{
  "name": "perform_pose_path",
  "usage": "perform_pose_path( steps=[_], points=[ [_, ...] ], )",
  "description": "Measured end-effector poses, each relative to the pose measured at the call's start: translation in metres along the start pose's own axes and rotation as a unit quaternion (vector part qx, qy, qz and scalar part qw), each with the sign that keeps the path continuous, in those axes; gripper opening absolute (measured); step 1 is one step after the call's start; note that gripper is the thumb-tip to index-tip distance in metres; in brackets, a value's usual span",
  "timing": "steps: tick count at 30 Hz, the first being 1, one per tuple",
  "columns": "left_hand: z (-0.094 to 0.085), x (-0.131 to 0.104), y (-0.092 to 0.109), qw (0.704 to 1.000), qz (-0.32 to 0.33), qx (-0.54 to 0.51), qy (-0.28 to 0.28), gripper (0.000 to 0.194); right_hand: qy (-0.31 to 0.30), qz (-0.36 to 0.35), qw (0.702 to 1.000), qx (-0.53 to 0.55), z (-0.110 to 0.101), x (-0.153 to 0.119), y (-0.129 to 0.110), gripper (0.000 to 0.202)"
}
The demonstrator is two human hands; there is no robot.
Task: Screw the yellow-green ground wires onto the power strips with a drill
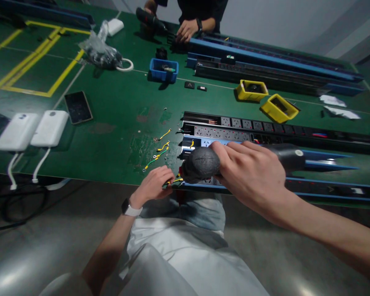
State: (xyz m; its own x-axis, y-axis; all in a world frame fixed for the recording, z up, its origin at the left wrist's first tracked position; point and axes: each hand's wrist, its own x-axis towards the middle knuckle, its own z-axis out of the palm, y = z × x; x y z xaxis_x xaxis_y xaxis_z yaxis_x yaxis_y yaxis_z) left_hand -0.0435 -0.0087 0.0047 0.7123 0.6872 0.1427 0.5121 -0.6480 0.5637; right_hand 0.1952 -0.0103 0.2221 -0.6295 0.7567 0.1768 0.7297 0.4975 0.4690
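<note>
Since the drill (201,165) has a bulky, hard-looking body, it will probably feel fairly heavy and stiff, and its handle is the place to take hold. With a clock laid over the view, it sits just off centre toward five o'clock, over the power strips (225,130); its tip is hidden. The right hand (253,172), between three and four o'clock, is wrapped firmly around the handle. The left hand (157,181), between seven and eight, has its fingers bent into a pinch on what looks like a short wire (178,180) near the strips' ends. That wire should be light and springy, easiest to pinch along its covered part. The strips look long, rigid and smooth, perhaps slippery, so best supported toward both ends.

Counted on the green tabletop (120,107): three loose wires (163,146) toward nine o'clock; two yellow boxes (253,96) from two toward three; one blue box (157,75) between eleven and twelve; two white power packs (49,127) around nine; one phone (78,107) beside them. A second drill (148,17) is in one of a co-worker's two hands (188,31) near twelve. At least four strips lie near the right hand; overlap prevents an exact count.
</note>
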Motion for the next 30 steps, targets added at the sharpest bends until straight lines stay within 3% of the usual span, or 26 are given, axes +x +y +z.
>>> perform_pose_path(
  steps=[15, 30],
  points=[
    [-0.0032, 0.0011, 0.0041, 1.0, 0.002, 0.007, 0.013, 0.002, 0.005, 0.001, 1.0, -0.001, 0.0, -0.001, 0.0001, 0.005],
    [0.0029, 0.0017, 0.0024, 0.999, -0.004, 0.046, 0.01, 0.012, 0.013, -0.012, 1.0, 0.0, -0.0021, -0.0012, -0.0018, 0.008]
  ],
)
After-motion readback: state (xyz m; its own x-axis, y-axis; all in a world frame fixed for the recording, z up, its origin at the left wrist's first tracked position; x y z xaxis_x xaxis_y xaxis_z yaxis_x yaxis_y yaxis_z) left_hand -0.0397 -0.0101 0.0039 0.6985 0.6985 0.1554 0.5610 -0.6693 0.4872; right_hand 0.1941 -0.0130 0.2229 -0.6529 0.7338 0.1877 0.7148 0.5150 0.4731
